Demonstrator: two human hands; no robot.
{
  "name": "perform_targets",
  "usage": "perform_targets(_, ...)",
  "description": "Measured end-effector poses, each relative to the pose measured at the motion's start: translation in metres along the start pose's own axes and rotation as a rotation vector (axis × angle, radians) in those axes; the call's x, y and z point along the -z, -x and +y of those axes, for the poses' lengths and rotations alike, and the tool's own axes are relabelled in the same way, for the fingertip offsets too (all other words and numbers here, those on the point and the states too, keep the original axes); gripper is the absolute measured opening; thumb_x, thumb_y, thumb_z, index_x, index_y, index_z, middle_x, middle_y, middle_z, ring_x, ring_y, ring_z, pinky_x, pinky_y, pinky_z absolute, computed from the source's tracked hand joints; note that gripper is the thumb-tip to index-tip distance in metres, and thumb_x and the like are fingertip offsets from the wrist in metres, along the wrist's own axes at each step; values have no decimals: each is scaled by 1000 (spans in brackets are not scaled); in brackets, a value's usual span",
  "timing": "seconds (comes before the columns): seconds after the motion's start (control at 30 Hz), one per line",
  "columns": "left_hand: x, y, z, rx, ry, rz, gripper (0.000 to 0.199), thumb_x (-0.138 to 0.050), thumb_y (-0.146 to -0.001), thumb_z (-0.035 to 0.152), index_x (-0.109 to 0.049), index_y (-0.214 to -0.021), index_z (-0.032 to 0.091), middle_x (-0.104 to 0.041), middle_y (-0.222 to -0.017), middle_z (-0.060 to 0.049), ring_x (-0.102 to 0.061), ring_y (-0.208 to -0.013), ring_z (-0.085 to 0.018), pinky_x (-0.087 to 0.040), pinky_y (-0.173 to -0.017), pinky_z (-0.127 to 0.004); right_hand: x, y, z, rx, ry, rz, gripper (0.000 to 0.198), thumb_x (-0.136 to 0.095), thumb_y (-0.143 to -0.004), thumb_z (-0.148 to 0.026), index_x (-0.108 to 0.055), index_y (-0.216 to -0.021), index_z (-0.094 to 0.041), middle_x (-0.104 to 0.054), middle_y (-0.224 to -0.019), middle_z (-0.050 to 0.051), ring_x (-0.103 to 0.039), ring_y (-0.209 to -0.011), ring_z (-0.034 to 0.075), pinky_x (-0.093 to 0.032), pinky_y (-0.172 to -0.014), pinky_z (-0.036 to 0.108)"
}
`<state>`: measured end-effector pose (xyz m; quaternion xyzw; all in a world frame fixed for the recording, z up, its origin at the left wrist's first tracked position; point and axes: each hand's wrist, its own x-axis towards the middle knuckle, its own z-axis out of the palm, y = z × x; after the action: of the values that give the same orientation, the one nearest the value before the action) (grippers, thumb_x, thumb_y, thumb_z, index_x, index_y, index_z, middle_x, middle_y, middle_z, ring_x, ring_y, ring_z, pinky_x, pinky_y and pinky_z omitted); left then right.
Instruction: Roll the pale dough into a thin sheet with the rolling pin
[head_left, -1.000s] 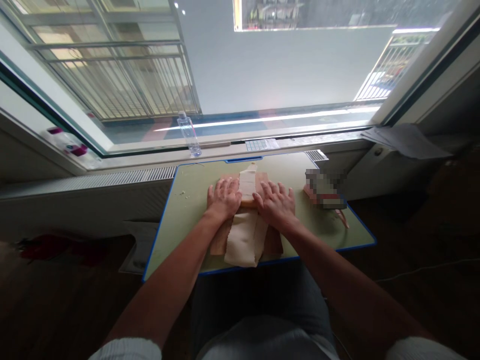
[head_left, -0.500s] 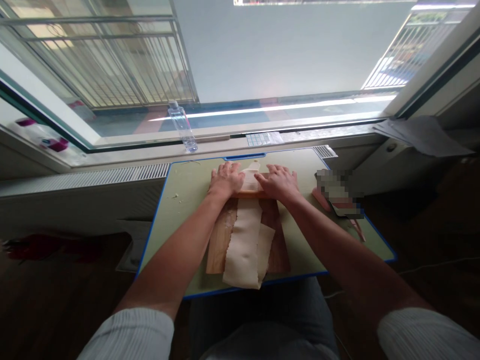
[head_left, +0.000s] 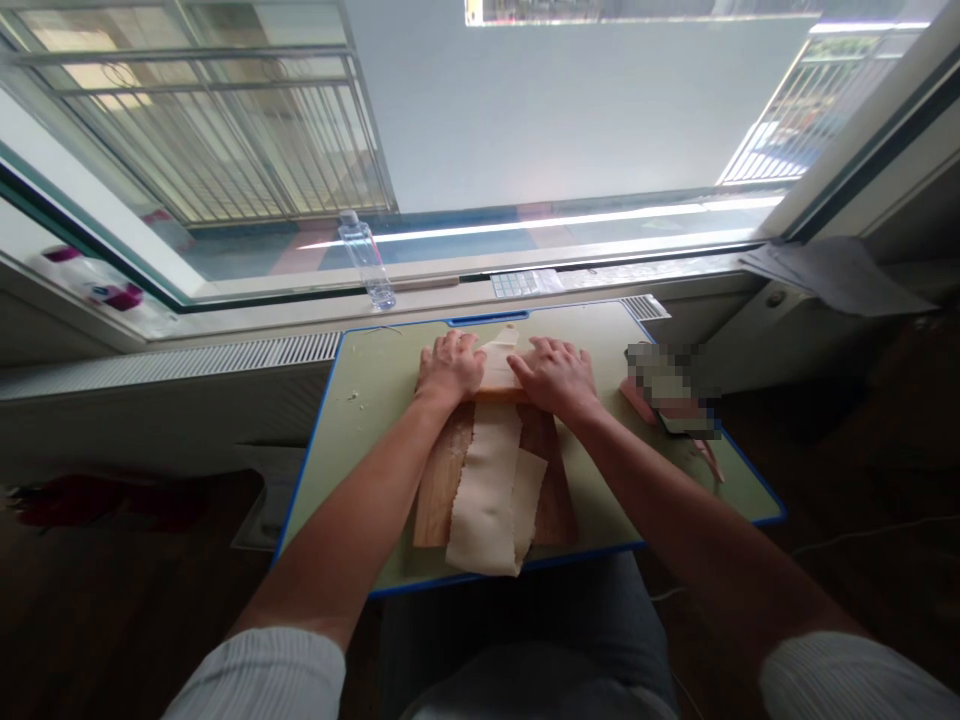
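Observation:
My left hand (head_left: 452, 366) and my right hand (head_left: 556, 374) rest on the two sides of a wooden rolling pin (head_left: 501, 396), palms down with fingers bent over its far side. The pin lies crosswise over a long strip of pale dough (head_left: 486, 485) and is partly hidden under my hands. The dough has ragged edges, and a second layer sticks out at its lower right. Its near end hangs past a brown wooden board (head_left: 437, 490), while a narrow tip shows beyond the pin.
The board lies on a small green folding table (head_left: 341, 440) with a blue rim. A pixelated flat object (head_left: 671, 390) is at the table's right. A clear bottle (head_left: 366, 262) stands on the windowsill. Papers (head_left: 840, 275) lie to the right. Dough crumbs (head_left: 353, 397) dot the left.
The view has shifted slightly. My hands and the rolling pin stay at almost the same place on the dough, at most a little nearer to me.

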<state>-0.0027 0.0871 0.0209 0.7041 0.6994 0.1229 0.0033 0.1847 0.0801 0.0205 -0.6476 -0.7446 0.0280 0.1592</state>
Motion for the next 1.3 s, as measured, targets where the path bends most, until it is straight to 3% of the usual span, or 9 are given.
perform_targets(0.2,4,29,3,14,-1,63,47,-36,-109,43,-66,-141,29,-63,-154,-9,-57,-137,-30,-43,-119,-53,0,36,1,189,64,-1,68,-32,-110,-69,-53,-158,-25,-51,-167,12,-40,-154,35,-21,-127,63)
perform_targets(0.37,3,61,1,-28,-23,161,50,-33,-110,43,-62,-148,30,-59,-159,-10,-50,-149,-30,-27,-131,-58,-2,45,-4,54,100,-81,74,-26,-110,-72,-48,-163,-26,-42,-173,11,-35,-157,39,-22,-126,70)
perform_targets(0.5,0,73,-1,-47,-58,155,53,-32,-110,47,-59,-153,30,-57,-163,-10,-44,-155,-32,-17,-134,-64,-3,47,-11,41,106,-72,70,-25,-111,-67,-53,-160,-27,-44,-172,11,-37,-155,41,-22,-125,69)
perform_targets(0.67,1,51,-1,0,-61,87,54,-33,-109,48,-57,-155,34,-55,-164,-8,-45,-153,-31,-21,-133,-64,-3,38,-13,58,106,-30,69,-29,-110,-68,-54,-158,-25,-49,-168,13,-40,-152,40,-22,-125,66)
perform_targets(0.9,0,2,-8,16,-15,-29,60,-30,-108,53,-51,-159,30,-51,-167,-11,-44,-153,-33,-25,-130,-66,-4,-3,-13,25,67,-58,75,-30,-107,-75,-56,-156,-24,-56,-161,14,-46,-145,38,-28,-123,61)
perform_targets(1.3,-6,-48,-11,43,9,-44,58,-33,-106,51,-57,-151,25,-58,-158,-16,-53,-143,-36,-36,-122,-62,-5,-54,-8,-62,-80,-187,81,-37,-102,-79,-55,-158,-24,-56,-161,15,-48,-147,38,-33,-122,58)
